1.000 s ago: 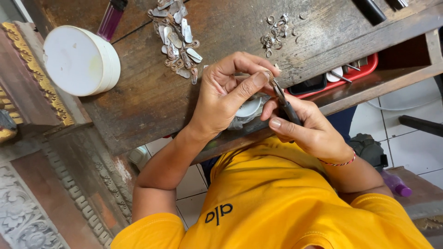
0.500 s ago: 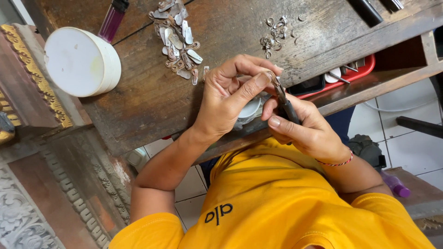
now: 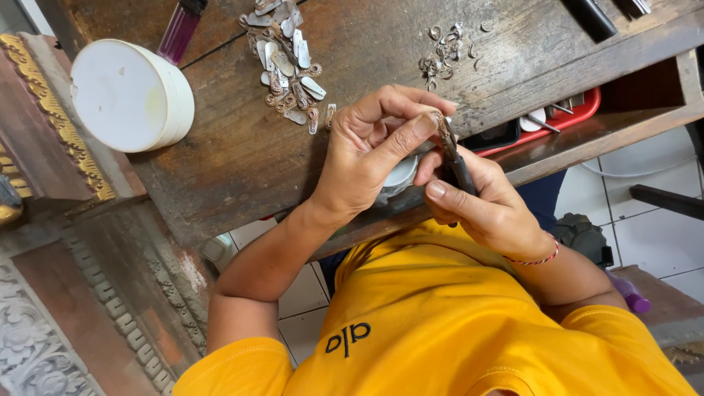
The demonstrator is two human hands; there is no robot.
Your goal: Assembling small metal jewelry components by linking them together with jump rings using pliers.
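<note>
Very little has changed over the last second: both hands sit at the same spot at the front edge of the wooden workbench (image 3: 242,161), and only the fingertips have shifted slightly, which suggests slow, fine work on 1 piece rather than a swap to another. The left hand (image 3: 374,154) is closed narrow, its thumb and forefinger pinching a small metal piece (image 3: 438,119) that it holds up just above the bench edge. The right hand (image 3: 477,209) is wrapped around a dark-handled hand tool (image 3: 458,165), probably fine pliers, whose tip meets the metal piece; the fingers hide the tool's working end, so I cannot tell how it grips. A small white round object (image 3: 400,177) lies under the 2 hands, mostly covered. As for containers, a white round tub (image 3: 128,95) stands at the far left of the bench with its flat closed face up, so its contents do not show. A red tray (image 3: 583,110) sits on the lower shelf under the bench top and holds a few thin metal tools, with a flat dark object (image 3: 499,136) just beside it. Loose on the bench top, in no container, lie a heap of flat metal blanks (image 3: 290,55) and, well apart, a scatter of small metal rings (image 3: 447,51). A purple lighter (image 3: 181,29) lies near the tub.
</note>
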